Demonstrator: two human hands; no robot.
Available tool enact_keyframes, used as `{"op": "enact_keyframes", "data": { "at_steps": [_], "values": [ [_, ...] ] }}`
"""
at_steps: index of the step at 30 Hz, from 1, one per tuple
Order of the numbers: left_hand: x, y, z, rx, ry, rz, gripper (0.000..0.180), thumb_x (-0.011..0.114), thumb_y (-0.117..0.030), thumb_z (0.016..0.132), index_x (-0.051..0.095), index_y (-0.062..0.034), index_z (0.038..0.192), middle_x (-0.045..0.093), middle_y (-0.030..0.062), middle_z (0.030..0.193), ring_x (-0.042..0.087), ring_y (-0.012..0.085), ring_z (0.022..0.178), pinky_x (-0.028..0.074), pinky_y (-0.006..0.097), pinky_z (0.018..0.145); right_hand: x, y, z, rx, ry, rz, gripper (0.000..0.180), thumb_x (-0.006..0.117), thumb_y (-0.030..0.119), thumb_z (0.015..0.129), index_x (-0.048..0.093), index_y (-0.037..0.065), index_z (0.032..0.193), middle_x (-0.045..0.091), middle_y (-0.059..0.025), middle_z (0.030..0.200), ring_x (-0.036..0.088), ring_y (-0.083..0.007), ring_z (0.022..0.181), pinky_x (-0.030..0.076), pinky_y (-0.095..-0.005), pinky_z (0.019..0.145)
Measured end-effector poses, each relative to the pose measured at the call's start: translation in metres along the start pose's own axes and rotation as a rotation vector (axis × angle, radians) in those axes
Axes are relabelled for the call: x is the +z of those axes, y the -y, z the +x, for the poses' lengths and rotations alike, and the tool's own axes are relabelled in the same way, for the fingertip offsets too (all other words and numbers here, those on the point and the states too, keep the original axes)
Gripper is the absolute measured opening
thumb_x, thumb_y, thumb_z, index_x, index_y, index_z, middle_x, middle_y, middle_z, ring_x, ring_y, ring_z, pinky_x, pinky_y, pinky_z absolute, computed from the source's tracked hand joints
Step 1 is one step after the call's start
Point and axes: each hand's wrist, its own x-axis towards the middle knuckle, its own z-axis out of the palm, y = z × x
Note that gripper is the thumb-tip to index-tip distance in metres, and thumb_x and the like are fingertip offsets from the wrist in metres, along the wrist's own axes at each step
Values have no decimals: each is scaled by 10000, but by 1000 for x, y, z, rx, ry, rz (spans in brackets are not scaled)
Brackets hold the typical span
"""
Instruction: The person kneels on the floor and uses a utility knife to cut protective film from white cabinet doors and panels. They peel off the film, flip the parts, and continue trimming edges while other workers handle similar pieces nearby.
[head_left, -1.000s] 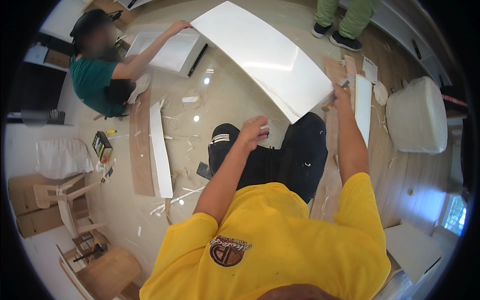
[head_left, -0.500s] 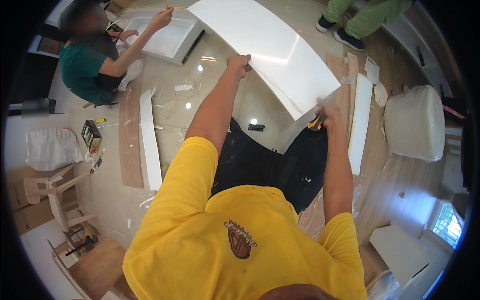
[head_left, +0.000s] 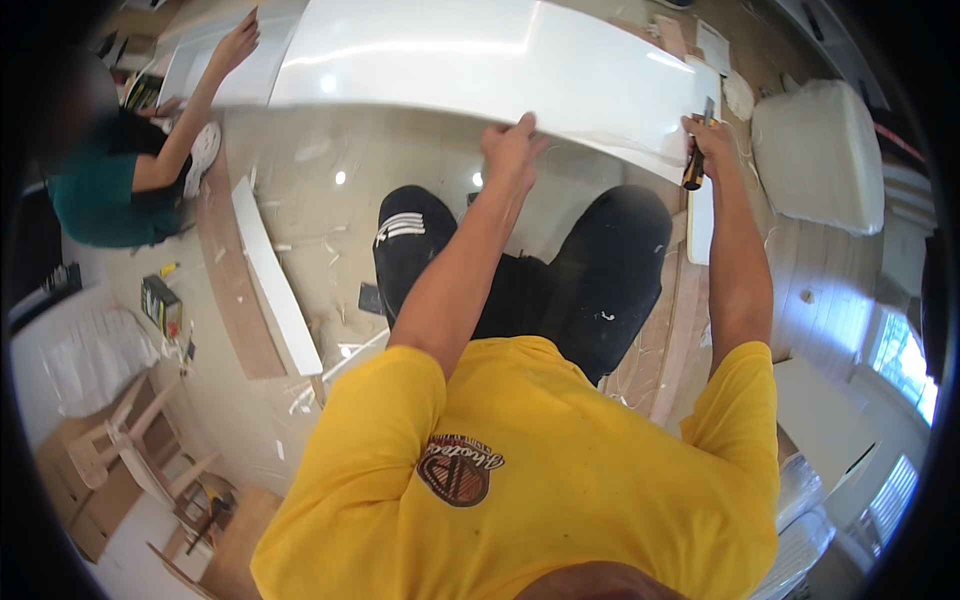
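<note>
A long, glossy white panel [head_left: 420, 70] spans the far side of my knees, with a wrinkled clear film at its right end. My left hand [head_left: 512, 155] is closed on the panel's near edge, around the middle. At the right end, my right hand [head_left: 712, 145] is closed around a black and yellow utility knife [head_left: 694, 170], its blade pointing away from me. The fingers of that hand also rest against the panel's corner. Part of the panel's far edge runs out of view.
A person in a green shirt [head_left: 95, 195] squats at the left by a white drawer [head_left: 190, 60]. Wooden boards [head_left: 235, 290] and a narrow white strip [head_left: 275, 280] lie on the floor. A wrapped bundle [head_left: 815, 155] stands right; a wooden stool [head_left: 120, 435] is lower left.
The panel has swung from a steep slant to nearly straight across. Both my hands have moved right with it, and the right one farther away. My knees now show bent beneath the arms.
</note>
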Motion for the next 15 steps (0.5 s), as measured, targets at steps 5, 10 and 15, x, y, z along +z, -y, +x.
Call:
{"op": "enact_keyframes", "data": {
  "at_steps": [5,10,15],
  "values": [
    [-21,17,-37,16,-113,-66,254,623,8,974,534,66,1204,588,146,1161,631,257,1036,605,483,936,24,24,9,-194,67,-196,247,797,227,828,638,39,836,578,-30,605,532,-140,484,424,-340,443],
    [-74,5,-55,30,-123,-58,300,655,-57,984,533,31,1244,615,107,1168,643,243,1056,578,432,970,85,58,13,-304,211,-288,299,812,270,772,654,16,755,645,-108,621,628,-214,517,522,-369,501],
    [-126,-26,-53,-44,-186,-83,345,692,-145,981,532,-15,1257,609,128,1182,648,291,1105,580,431,943,156,91,-14,-518,128,-495,275,747,255,763,713,13,890,717,-175,754,728,-301,694,592,-412,685]
  ]
}}
